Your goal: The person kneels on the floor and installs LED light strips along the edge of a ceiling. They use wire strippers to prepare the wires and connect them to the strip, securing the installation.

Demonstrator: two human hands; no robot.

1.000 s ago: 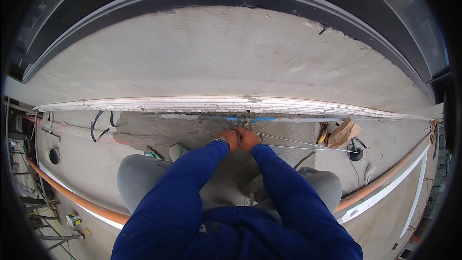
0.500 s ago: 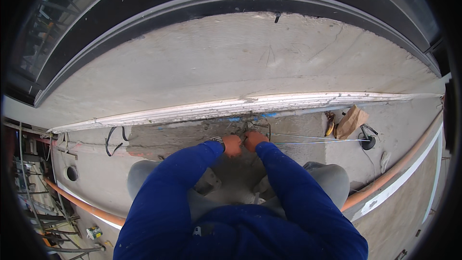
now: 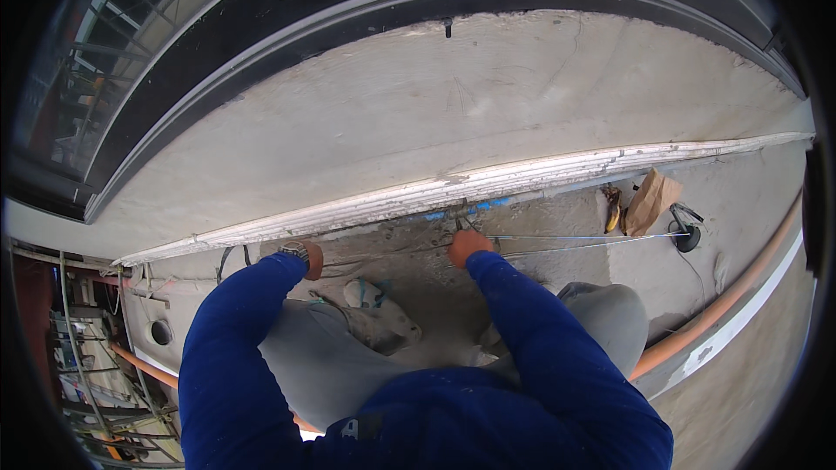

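Observation:
My right hand (image 3: 469, 248) is closed low over the concrete strip, where thin pale wire (image 3: 575, 238) reaches it in two strands from the right. A small dark piece projects above its fingers; its kind is unclear. Well to the left, my left hand (image 3: 313, 261), below a wristwatch (image 3: 294, 249), is also closed, knuckles up. Faint thin lines cross the ground between both hands; whether the left fingers hold one is hidden. The wire's far end meets a round black object (image 3: 685, 236) on the right.
White ribbed trim (image 3: 383, 194) runs along the wall base. A crumpled brown paper bag (image 3: 651, 202) and a banana peel (image 3: 613, 209) lie at right. An orange pipe (image 3: 723, 315) edges the ledge. A round hole (image 3: 160, 332) and metal scaffolding (image 3: 83, 365) are at left.
My left hand has moved left, away from my right hand; the two were close together before. My right hand stays near the same spot by the wall. The view has shifted and tilted slightly.

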